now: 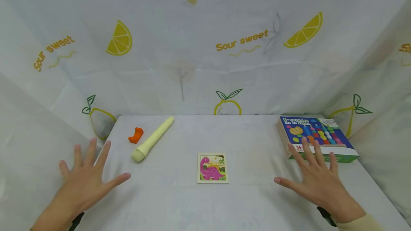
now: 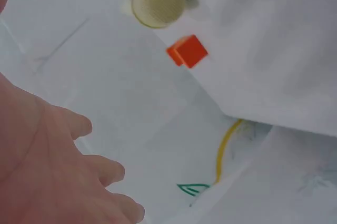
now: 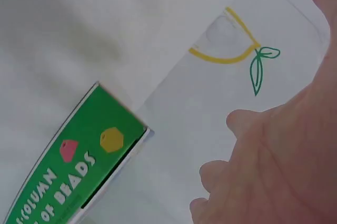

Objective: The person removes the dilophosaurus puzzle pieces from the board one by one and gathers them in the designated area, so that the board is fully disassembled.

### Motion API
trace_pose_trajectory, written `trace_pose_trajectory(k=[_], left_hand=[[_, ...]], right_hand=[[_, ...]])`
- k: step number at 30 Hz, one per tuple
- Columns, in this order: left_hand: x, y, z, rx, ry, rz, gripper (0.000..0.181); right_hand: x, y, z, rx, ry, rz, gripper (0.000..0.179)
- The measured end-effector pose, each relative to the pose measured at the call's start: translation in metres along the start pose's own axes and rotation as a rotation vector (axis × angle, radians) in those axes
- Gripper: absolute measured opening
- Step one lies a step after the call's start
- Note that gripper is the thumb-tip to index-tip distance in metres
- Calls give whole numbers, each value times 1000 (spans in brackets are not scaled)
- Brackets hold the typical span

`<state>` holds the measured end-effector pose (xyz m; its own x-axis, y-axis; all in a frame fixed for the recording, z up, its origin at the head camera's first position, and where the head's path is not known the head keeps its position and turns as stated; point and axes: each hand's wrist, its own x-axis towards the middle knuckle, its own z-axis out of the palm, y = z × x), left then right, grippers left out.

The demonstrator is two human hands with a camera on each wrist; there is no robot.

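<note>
1. We held our left hand [image 1: 85,181] and right hand [image 1: 318,184] spread, fingers [image 1: 103,155] released.
2. The right hand partly hid the bead box [image 1: 324,134], far right corner of the desk [image 1: 192,209].
3. Orange block [image 1: 136,135] and pale roll [image 1: 155,139] lay near the far left corner, dinosaur picture [image 1: 213,168] mid-desk.

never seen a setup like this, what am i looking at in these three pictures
There's no machine: these are a person's left hand and right hand, bare, fingers spread, holding nothing. The wide picture comes from a camera worn on the head; the other two come from cameras on the left and right wrists. On the white table lie a small orange arched block, a long pale yellow tapered rod, a square tile picturing a pink dinosaur, and a blue-and-green cardboard box.
</note>
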<state>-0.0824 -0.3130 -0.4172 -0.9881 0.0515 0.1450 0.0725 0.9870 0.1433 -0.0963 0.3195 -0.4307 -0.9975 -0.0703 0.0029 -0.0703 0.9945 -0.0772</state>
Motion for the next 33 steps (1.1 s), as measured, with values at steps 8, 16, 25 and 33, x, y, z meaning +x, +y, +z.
trace_pose_trajectory(k=[8,16,25,33], left_hand=[[30,64,20,-168,-77,76,121],[74,159,76,-392,-214,203,85],[98,198,97,-399,-221,292,27],[100,202,98,-327,-245,354,34]], right_hand=[[18,-49,11,124,9,-142,111],[51,-124,34,303,-6,-367,85],[70,-169,49,335,-115,-421,73],[67,-175,53,360,-193,-429,68]])
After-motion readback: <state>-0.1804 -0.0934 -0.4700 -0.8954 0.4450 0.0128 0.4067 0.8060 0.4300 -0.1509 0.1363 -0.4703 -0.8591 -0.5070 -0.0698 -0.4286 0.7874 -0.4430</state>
